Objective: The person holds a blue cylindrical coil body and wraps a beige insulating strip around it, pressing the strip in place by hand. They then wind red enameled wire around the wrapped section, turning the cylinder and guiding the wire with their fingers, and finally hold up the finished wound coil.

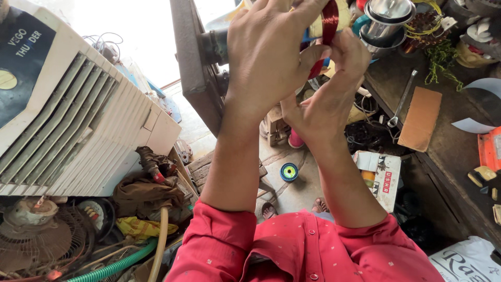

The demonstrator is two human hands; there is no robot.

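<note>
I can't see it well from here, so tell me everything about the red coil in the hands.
The red coil is a loop of fine, glossy reddish wire, like enamelled copper winding. It is held up at the top of the view, edge-on. The left hand covers much of it; the right hand pinches its lower part with thumb and fingers.

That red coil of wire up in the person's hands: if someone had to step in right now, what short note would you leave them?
Left hand: raised, fingers wrapped around the red wire coil, gripping it from the upper side.
Right hand: thumb and fingers pinching the lower part of the same coil.
The coil is held up in the air, in front of a dark metal frame and above the cluttered bench.
Nearby: a spanner and a piece of cardboard lie on the bench; a small blue spool sits on the floor.
Done: coil in both hands. How far the work on it has got cannot be told.
</note>
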